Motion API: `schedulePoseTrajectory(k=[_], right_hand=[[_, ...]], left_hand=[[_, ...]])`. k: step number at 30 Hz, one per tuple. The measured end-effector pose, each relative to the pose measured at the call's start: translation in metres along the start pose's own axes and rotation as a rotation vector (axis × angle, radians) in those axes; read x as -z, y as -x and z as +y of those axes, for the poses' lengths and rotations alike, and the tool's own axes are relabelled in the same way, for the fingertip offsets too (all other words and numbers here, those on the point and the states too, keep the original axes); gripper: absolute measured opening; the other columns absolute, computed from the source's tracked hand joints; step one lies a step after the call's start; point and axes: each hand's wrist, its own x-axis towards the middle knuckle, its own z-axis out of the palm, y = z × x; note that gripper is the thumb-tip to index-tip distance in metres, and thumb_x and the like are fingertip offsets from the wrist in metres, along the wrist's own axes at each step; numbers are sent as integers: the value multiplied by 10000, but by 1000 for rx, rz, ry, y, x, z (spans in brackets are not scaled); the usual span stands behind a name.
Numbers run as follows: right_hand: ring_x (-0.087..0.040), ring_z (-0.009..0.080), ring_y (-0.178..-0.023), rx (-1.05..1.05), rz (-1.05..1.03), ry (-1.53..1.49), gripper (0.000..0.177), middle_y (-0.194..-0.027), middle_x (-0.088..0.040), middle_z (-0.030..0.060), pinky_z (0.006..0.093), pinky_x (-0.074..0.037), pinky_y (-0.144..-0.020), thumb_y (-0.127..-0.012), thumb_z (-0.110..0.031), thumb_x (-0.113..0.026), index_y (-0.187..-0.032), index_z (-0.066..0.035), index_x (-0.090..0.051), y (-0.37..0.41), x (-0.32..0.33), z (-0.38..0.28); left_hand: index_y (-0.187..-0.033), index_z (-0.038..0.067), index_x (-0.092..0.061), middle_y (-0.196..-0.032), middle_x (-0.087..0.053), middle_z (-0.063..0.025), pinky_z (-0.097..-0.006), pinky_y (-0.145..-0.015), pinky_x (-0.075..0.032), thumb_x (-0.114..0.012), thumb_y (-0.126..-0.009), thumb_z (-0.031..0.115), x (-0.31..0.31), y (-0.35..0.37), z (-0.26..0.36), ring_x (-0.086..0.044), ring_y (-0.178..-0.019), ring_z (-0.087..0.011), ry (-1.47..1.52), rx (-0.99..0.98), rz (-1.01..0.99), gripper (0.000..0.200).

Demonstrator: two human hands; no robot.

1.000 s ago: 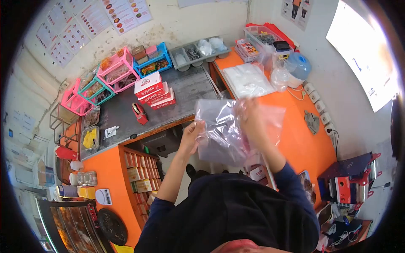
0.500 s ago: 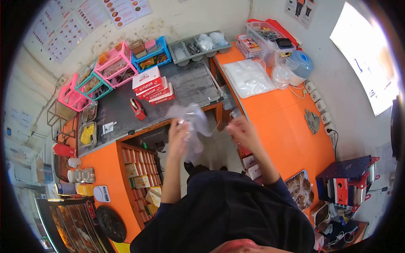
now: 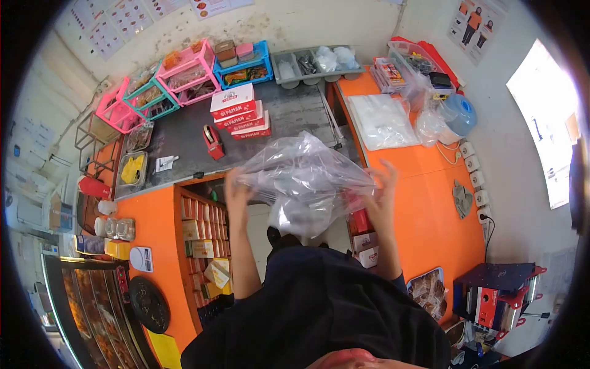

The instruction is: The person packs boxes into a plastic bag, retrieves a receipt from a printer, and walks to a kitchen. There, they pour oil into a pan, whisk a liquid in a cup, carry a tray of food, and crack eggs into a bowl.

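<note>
A clear plastic bag [image 3: 304, 178] is spread wide between my two hands, in front of my body and above the gap between the counters. My left hand [image 3: 238, 186] grips its left edge. On the opposite side, my right hand [image 3: 382, 187] pinches the other edge, some fingers raised. The bag looks puffed out and creased, and nothing can be made out inside it. Beyond it, a stack of red and white boxes [image 3: 236, 109] stands on the dark counter, with a red tape dispenser [image 3: 213, 142] beside it.
A pile of flat clear bags [image 3: 382, 121] lies on the orange counter [image 3: 418, 203] at right. Colored baskets [image 3: 184, 77] and a grey divided tray [image 3: 289, 74] line the back. Shelves of boxes [image 3: 206, 237] sit below left. A tray of packets [image 3: 428, 292] is at lower right.
The bag was bunched in my left hand with my right hand apart from it. Now my right hand holds it too, and it is stretched open sideways. The view has shifted slightly.
</note>
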Motion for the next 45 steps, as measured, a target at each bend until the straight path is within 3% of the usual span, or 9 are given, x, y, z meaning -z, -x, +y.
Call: schedulePoseTrajectory(k=[6,8,15,19,23,28,32,33,45], right_hand=[[-507,128,-736,-179,-83,478,618,-856,-511,89,253,-474,-691,-654,126,-591,-1232,-73,-495,22,-32,41],[-595,250,-743,138,23,641,593,-886,-594,166,317,-460,-666,-701,131,-519,-1259,-61,-453,13,16,71],[-414,371,-1142,-342,56,1240,753,-1241,-379,239,501,-347,-897,-699,89,-599,-1369,-155,-358,17,-2,29],[-309,431,-1252,70,-456,941,866,-1383,-248,243,541,-292,-988,-620,51,-696,-1385,-156,-346,16,-49,41],[-493,405,-1101,224,109,988,504,-1177,-504,267,376,-432,-891,-720,91,-542,-1204,-49,-525,-86,13,166],[-587,297,-951,840,241,678,389,-1105,-585,202,348,-469,-803,-757,-10,-617,-1140,12,-554,-44,13,-40],[-580,361,-885,-41,-554,1011,419,-1034,-583,208,392,-469,-765,-697,79,-513,-1104,-3,-572,63,55,113],[-574,374,-877,-113,-665,974,447,-1025,-570,221,390,-464,-763,-672,90,-500,-1103,-4,-569,85,58,138],[-591,205,-910,-1575,-530,-392,306,-1033,-605,70,296,-472,-810,-852,-91,-492,-1147,-21,-529,46,77,76]], left_hand=[[-1030,24,-586,-869,-614,-20,-298,-623,-493,-628,-669,-108,-64,19,-33,-591,-714,-162,41,323,-135,387],[-682,3,-473,-570,-431,-39,-278,-511,-363,-558,-677,-130,-10,-16,-44,-396,-538,-127,-604,-432,192,158],[-714,20,-468,-605,-426,-169,-350,-555,-413,-537,-717,-62,-29,-13,-12,-461,-543,-281,-669,-423,192,107],[-829,56,-563,-741,-564,-215,-426,-600,-428,-533,-724,26,-106,47,0,-579,-697,-389,-581,-493,-586,114],[-741,78,-593,-769,-630,-157,-442,-655,-419,-502,-758,86,-69,-85,-29,-601,-755,-345,-1526,-547,-213,93],[-1001,53,-616,-922,-617,-81,-371,-723,-469,-532,-825,122,39,11,46,-583,-791,-219,-812,-782,33,207],[-918,12,-629,-846,-590,-155,-402,-660,-464,-530,-711,20,76,64,-62,-577,-726,-340,-1388,121,-490,230],[-853,2,-630,-778,-582,-166,-418,-684,-459,-531,-713,21,110,98,-139,-571,-775,-367,-1080,-200,-429,173],[-845,55,-553,-769,-577,-26,-254,-657,-472,-673,-631,73,176,116,-34,-568,-731,-107,479,1030,-709,246]])
